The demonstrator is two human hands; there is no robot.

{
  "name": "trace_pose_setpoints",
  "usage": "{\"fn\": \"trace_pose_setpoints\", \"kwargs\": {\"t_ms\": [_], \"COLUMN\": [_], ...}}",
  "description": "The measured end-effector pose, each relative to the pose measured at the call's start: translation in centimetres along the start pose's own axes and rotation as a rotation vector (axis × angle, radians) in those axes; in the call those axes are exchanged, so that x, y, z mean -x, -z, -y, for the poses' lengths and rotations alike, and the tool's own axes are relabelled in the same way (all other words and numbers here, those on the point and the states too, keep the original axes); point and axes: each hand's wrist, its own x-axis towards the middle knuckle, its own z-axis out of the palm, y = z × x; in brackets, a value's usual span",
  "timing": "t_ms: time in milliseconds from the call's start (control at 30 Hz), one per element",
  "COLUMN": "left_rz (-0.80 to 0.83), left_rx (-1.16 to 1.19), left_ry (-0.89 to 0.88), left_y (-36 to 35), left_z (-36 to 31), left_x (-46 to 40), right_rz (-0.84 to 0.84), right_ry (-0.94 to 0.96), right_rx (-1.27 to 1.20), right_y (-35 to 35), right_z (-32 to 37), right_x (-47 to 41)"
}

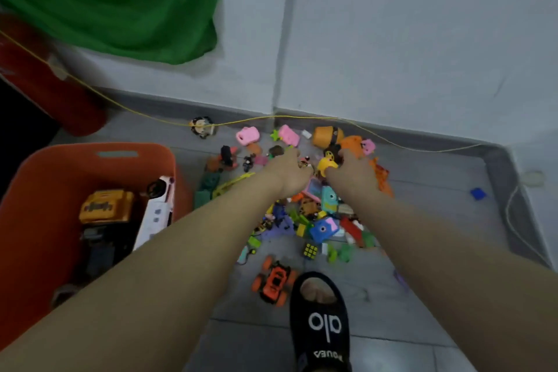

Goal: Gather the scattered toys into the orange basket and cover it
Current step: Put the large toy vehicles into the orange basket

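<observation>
I am reaching both hands into the toy pile on the floor; my right hand fingers are curling around a yellow toy, my left hand is pinching something small, and the orange basket is lying well left.

The basket stands on the floor at nine o'clock of the toy heap, with a truck and a longer vehicle inside it. Both hands reach into the heap's twelve o'clock edge, the left hand just beside the right hand, with a small toy between them. A toy car lies at six o'clock of the heap, touching a slippered foot, and a cord runs behind the heap along the wall.
</observation>
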Motion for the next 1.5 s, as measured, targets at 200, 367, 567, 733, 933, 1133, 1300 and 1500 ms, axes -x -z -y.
{"fn": "trace_pose_setpoints", "kwargs": {"t_ms": [200, 367, 567, 733, 933, 1133, 1300, 1500], "left_rz": [0.157, 0.251, 0.204, 0.078, -0.063, -0.124, -0.306, -0.768], "left_rx": [0.065, 0.100, 0.163, 0.297, 0.655, 1.077, 1.334, 1.094], "left_ry": [0.087, 0.210, 0.276, 0.227, 0.217, 0.141, 0.129, 0.237], "left_y": [-5.6, -7.4, -5.0, -0.2, 7.5, 13.6, 16.9, 17.9], "left_z": [-1.4, -0.1, 0.4, -0.1, 1.0, 5.6, 10.8, 15.9], "left_x": [-4.8, -5.6, -2.8, 1.8, 9.1, 17.2, 22.3, 23.8], "right_rz": [0.136, 0.149, -0.190, -0.308, -0.263, 0.216, 0.570, 0.782], "right_ry": [-0.210, -0.166, -0.025, 0.123, 0.219, 0.215, 0.129, -0.064], "right_rx": [0.165, 0.073, -0.119, -0.277, -0.586, -1.151, -1.249, -1.106], "right_y": [-1.0, -2.8, -0.9, 4.8, 9.0, 7.2, 1.4, -6.2], "right_z": [-8.1, -10.1, -7.2, -1.5, 9.8, 20.2, 23.4, 23.2], "right_x": [-4.9, -5.3, -3.5, -0.9, 6.7, 16.1, 21.4, 23.4]}}
